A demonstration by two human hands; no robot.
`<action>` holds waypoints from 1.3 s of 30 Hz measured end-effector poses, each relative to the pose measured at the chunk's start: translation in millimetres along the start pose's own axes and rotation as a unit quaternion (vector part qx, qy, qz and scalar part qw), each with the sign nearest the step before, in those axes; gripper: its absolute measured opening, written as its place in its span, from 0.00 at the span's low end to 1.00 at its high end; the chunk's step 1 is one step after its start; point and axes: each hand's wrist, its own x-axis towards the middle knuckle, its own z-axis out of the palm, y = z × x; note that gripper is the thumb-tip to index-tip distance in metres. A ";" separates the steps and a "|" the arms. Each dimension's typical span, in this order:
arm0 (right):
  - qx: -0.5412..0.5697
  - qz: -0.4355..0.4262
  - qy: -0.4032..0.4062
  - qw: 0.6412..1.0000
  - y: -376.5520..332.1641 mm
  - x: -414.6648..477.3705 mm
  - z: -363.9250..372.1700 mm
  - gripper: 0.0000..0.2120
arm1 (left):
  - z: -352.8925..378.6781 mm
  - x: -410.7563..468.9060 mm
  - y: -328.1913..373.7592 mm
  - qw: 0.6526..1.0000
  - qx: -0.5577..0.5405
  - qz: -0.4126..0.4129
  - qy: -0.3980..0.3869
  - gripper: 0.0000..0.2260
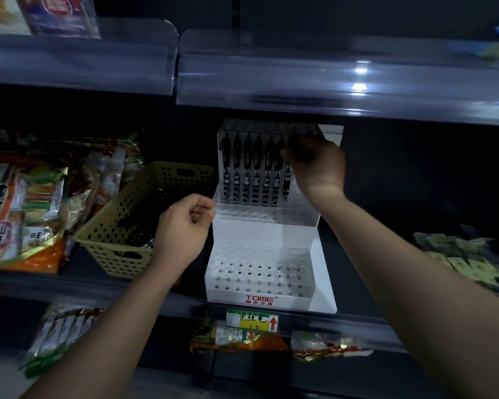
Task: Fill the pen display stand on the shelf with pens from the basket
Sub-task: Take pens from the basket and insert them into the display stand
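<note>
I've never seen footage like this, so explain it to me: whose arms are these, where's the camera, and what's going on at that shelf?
There is no machine here. One camera sits on a person's head, looking forward and down, so both arms reaching in are that person's own. They face a dark shop shelf. On it stands a white stand with rows of holes; six black pens already stand in its upper tier. The right hand grips another pen and is setting it beside them. The left hand is loosely closed at the stand's left edge; whether it holds anything is unclear. Left of the stand is a perforated basket with dark pens inside. Snack bags lie further left.
</note>
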 end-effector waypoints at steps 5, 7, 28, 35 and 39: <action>-0.020 0.005 0.004 1.000 3.3 -1.1 3.9 0.12 | 0.1 0.5 -2.8 1.000 0.004 -0.004 0.002 0.05; -0.018 0.008 0.008 1.000 5.6 -1.8 4.4 0.12 | 0.1 1.0 -3.8 1.000 0.006 -0.004 0.001 0.05; 0.054 -0.035 0.024 0.998 -7.5 -32.7 14.3 0.10 | -30.6 -4.0 -32.2 0.953 0.279 -0.054 -0.109 0.13; 0.025 -0.196 -0.163 0.967 -54.2 -75.2 62.4 0.07 | -49.9 -4.8 -40.1 0.924 0.311 -0.069 -0.211 0.20; -0.043 -0.146 -0.249 0.957 -64.3 -90.0 93.3 0.10 | -60.1 -10.7 -42.8 0.927 0.301 -0.053 -0.218 0.20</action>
